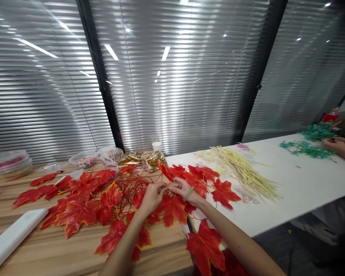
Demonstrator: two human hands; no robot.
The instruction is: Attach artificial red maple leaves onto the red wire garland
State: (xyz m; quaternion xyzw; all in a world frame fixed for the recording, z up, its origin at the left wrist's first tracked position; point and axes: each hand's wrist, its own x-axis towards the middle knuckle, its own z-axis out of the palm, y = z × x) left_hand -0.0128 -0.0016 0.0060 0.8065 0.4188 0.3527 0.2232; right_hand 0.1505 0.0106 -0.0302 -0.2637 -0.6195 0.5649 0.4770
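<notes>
My left hand (154, 197) and my right hand (181, 188) meet over the middle of the table, fingertips pinched together. What they pinch is too small to make out; a red leaf (172, 209) lies or hangs just below them. A beaded bracelet (188, 194) circles my right wrist. Red artificial maple leaves (76, 211) with yellow edges spread to the left, and more leaves (225, 193) rest to the right. Thin red stems (132, 186) form a tangle left of my hands. One large leaf (206, 247) hangs at the front edge under my right forearm.
The wooden table (83, 253) adjoins a white table (287, 180) with yellow strips (247, 172). Behind are gold packets (155, 161), a paper cup (156, 146) and tubs (11, 164). A white device (15, 237) lies left. Another person's hand (336, 144) touches green foliage (317, 147).
</notes>
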